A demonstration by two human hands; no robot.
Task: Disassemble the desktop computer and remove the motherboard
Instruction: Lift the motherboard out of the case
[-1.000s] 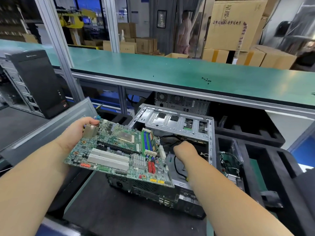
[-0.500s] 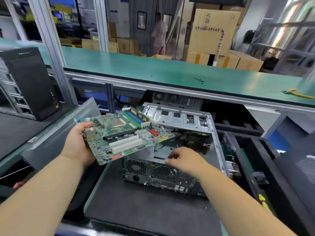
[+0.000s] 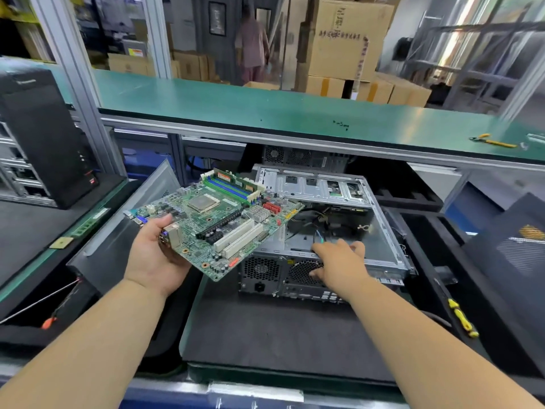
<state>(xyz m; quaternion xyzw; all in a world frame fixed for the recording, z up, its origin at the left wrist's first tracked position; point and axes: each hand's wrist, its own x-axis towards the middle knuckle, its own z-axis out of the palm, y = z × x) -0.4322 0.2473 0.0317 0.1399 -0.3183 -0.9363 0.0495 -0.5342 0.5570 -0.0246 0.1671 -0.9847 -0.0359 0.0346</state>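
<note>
One hand, the left [image 3: 154, 258], grips the motherboard [image 3: 216, 219] by its near-left port edge, clear of the case [image 3: 380, 231], while the right [image 3: 339, 261] rests relaxed on the case rim; the board looks light, stiff, fragile, best held by edges.

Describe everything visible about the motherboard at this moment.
The motherboard is a green circuit board out of the case, held tilted in the air to its left. It carries a square processor, blue and green memory slots, white expansion slots, a small silver heatsink and red connectors. The left hand grips its near-left edge by the metal ports.
</note>
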